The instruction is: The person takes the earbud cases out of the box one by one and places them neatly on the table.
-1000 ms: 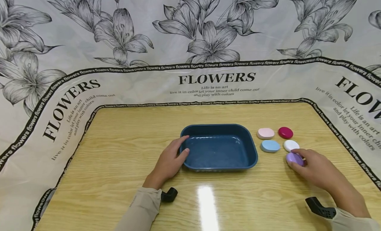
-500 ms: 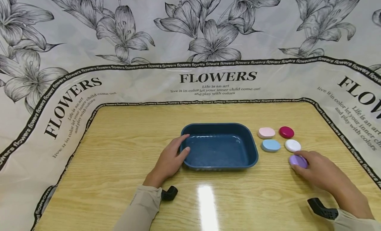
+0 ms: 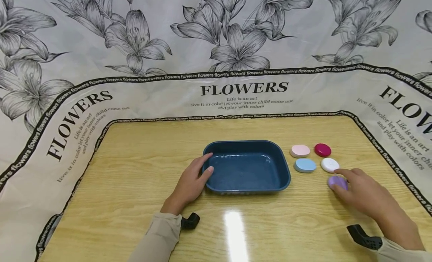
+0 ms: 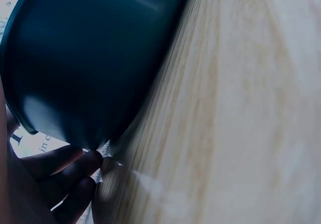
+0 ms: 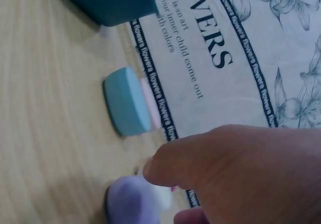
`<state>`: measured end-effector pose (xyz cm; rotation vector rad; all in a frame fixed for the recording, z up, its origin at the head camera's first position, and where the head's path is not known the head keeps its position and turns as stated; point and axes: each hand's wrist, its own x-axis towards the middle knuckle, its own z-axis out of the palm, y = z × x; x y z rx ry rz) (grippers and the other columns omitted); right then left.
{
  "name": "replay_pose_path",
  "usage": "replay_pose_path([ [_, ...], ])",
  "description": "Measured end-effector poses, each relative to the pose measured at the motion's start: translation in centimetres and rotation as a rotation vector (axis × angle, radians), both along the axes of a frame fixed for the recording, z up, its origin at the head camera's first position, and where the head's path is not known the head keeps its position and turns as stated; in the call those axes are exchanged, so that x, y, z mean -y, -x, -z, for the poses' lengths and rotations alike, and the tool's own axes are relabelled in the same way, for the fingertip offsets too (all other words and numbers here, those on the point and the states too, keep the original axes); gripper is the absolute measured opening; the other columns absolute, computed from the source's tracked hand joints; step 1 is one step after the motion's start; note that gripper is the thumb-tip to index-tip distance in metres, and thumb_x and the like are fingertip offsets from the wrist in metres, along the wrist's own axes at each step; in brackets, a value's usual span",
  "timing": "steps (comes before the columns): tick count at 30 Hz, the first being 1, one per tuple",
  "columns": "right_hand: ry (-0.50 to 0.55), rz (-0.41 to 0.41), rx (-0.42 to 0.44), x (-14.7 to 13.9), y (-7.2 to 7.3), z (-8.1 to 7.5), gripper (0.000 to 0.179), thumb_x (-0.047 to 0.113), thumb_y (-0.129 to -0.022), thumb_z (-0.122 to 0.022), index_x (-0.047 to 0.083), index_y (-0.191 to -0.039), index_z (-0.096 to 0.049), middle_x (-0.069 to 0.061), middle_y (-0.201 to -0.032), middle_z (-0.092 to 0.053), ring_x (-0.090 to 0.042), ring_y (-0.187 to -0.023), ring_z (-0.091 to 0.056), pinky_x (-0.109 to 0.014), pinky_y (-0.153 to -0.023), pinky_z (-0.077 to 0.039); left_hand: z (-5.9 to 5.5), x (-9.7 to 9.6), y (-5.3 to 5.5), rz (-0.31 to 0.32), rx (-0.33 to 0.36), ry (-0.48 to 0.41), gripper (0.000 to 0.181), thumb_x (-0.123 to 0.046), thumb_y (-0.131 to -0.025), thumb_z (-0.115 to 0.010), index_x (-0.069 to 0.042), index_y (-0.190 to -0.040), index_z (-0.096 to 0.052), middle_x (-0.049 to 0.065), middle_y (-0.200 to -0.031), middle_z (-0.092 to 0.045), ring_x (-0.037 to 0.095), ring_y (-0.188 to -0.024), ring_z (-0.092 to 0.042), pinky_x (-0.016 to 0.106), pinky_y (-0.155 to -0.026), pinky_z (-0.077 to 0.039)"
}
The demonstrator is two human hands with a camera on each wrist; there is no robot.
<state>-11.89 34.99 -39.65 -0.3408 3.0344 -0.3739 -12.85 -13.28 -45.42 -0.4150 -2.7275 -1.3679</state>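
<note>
My left hand (image 3: 189,182) holds the left end of a dark blue rectangular basin (image 3: 287,175), its thumb and index finger over the rim. In the left wrist view, several curled fingers (image 4: 67,176) lie against the basin's outer wall. My right hand (image 3: 366,196) is at a purple oval soap bar (image 3: 339,182), thumb overlapping its near side and index finger parted from it, close to a white soap (image 3: 329,165). In the right wrist view the purple soap (image 5: 131,201) stands below the spread fingers, partly cut off by the frame edge.
A light blue soap (image 3: 305,165), a pale pink soap (image 3: 300,151) and a dark red soap (image 3: 322,150) lie right of the basin on the wooden table (image 3: 141,160). A flower-printed cloth (image 3: 158,97) rises around the table's back and sides.
The purple soap has moved slightly right and nearer to me, away from the white one. My right fingers have loosened from it. The left hand stays on the basin.
</note>
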Motion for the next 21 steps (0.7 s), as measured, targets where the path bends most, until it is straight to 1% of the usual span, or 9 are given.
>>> replay_pose_path([
  [2,-0.01,0.013,0.019,0.4,0.2,-0.8,0.059,0.042,-0.099,-0.06,-0.006,-0.133,-0.054,-0.037,-0.118,-0.052,-0.056,-0.106,-0.054,-0.07,-0.078,-0.045,0.0,0.1,-0.1,-0.003,-0.01,-0.004,0.053,-0.055,-0.104,-0.041,-0.034,-0.153,-0.042,-0.004,-0.151,-0.045,0.018,-0.14,-0.04,0.048,-0.114,-0.034],
  [5,-0.012,0.007,0.029,1.3,0.7,-1.8,0.059,0.042,-0.099,-0.059,-0.004,-0.136,-0.053,-0.034,-0.123,-0.051,-0.054,-0.109,-0.053,-0.07,-0.079,-0.044,0.0,0.3,-0.2,-0.008,-0.026,-0.018,0.052,-0.054,-0.104,-0.041,-0.032,-0.152,-0.044,-0.003,-0.15,-0.047,0.019,-0.14,-0.041,0.048,-0.113,-0.035],
  [7,0.003,-0.019,0.002,2.0,1.2,-2.2,0.054,0.038,-0.099,-0.061,-0.003,-0.134,-0.056,-0.031,-0.122,-0.054,-0.051,-0.107,-0.056,-0.067,-0.08,-0.046,0.0,0.4,-0.2,-0.015,-0.033,-0.025,0.052,-0.054,-0.104,-0.042,-0.032,-0.151,-0.045,-0.003,-0.149,-0.048,0.019,-0.139,-0.042,0.048,-0.113,-0.035],
  [11,0.028,-0.085,-0.089,3.8,2.1,-2.5,0.043,0.029,-0.096,-0.065,-0.002,-0.125,-0.062,-0.024,-0.113,-0.062,-0.043,-0.099,-0.062,-0.062,-0.078,-0.049,0.0,0.6,-0.1,-0.034,-0.033,-0.03,0.054,-0.056,-0.103,-0.042,-0.033,-0.151,-0.045,-0.003,-0.148,-0.048,0.018,-0.138,-0.042,0.047,-0.113,-0.036],
  [14,0.044,-0.134,-0.119,5.1,2.7,-2.8,0.039,0.025,-0.096,-0.067,-0.002,-0.124,-0.063,-0.024,-0.114,-0.063,-0.04,-0.097,-0.064,-0.06,-0.079,-0.05,0.0,0.5,0.0,-0.054,-0.052,-0.022,0.053,-0.056,-0.104,-0.041,-0.034,-0.151,-0.045,-0.003,-0.147,-0.048,0.019,-0.137,-0.044,0.048,-0.111,-0.037],
  [17,0.063,-0.178,-0.109,6.1,3.4,-3.2,0.039,0.023,-0.097,-0.066,-0.002,-0.126,-0.063,-0.025,-0.118,-0.063,-0.039,-0.099,-0.065,-0.059,-0.081,-0.051,-0.1,0.2,0.1,-0.088,-0.103,-0.026,0.049,-0.053,-0.106,-0.039,-0.033,-0.149,-0.049,-0.004,-0.144,-0.051,0.018,-0.134,-0.047,0.047,-0.11,-0.039],
  [21,0.069,-0.199,-0.076,7.1,4.4,-3.5,0.038,0.023,-0.099,-0.063,-0.001,-0.129,-0.062,-0.022,-0.118,-0.064,-0.038,-0.102,-0.064,-0.058,-0.082,-0.05,-0.2,0.1,0.4,-0.151,-0.18,-0.052,0.044,-0.045,-0.108,-0.036,-0.027,-0.144,-0.057,-0.004,-0.14,-0.055,0.015,-0.132,-0.049,0.043,-0.11,-0.04],
])
